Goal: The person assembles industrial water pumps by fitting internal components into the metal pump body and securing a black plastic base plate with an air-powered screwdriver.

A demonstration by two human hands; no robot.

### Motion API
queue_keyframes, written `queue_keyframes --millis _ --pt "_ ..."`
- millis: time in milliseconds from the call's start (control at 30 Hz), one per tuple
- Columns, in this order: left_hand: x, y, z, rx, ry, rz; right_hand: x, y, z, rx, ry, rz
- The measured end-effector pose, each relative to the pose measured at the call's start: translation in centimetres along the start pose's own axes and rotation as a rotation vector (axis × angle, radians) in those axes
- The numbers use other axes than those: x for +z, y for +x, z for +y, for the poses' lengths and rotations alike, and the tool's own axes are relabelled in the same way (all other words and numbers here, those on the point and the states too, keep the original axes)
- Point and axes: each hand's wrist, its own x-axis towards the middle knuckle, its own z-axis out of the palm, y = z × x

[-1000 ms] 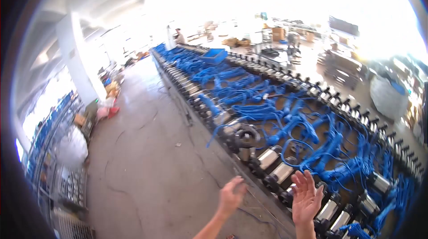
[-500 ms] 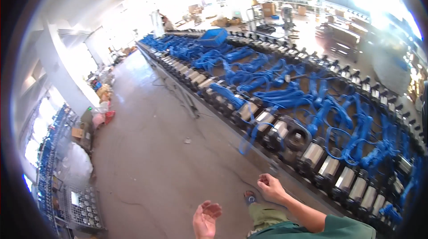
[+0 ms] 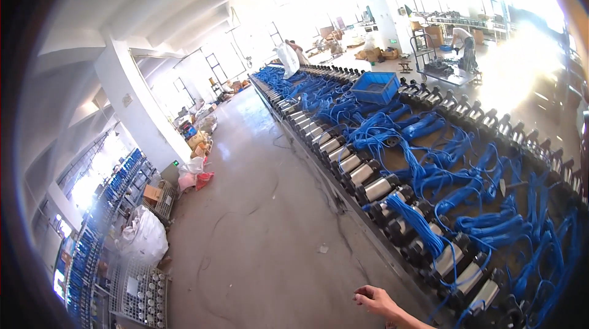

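Note:
My right hand (image 3: 377, 302) hangs over the floor beside the long bench, with its fingers loosely bent and apart and nothing in them. Nearest to it is the bench's near row of silver cylinders with black ends (image 3: 445, 259), which look like motors or pumps. The hand does not touch them. Bundles of blue cable (image 3: 418, 223) lie across the row and over the middle of the bench. My left hand is out of view.
A blue crate (image 3: 375, 88) sits on the bench among the cables. Along the left stand a wire basket (image 3: 142, 292), a white sack (image 3: 144, 237) and a pillar (image 3: 138, 105). Dark cords (image 3: 213, 224) lie on the aisle floor. A person (image 3: 464, 48) bends by a cart (image 3: 442, 71) at the far right.
The view has lifted and shifted along the aisle, showing more ceiling and far room. My left hand has left the picture; my right hand now sits lower in it.

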Motion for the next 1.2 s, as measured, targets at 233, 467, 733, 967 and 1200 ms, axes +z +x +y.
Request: queue_keyframes --millis 233,467,733,967,1200 --pt "-2.9 11.0 18.1 -0.138 -0.124 -0.005 -0.2 22.2 -3.7 0.020 0.077 0.020" --pt "-7.1 35.2 44.6 0.001 -0.078 0.011 5.6 45.5 -7.4 0.053 -0.126 0.029" --pt "-13.0 50.7 93.5 0.558 -0.302 -0.312 7.7 65.4 -21.2 -0.018 -0.395 0.096" --pt "-22.3 53.3 124.4 0.889 -0.380 -0.445 3.7 89.8 -27.4 -0.002 -0.177 0.194" --pt "-30.3 70.7 132.2 0.479 -0.551 -0.306 -1.0 121.9 -41.8 -0.295 -0.388 0.294"
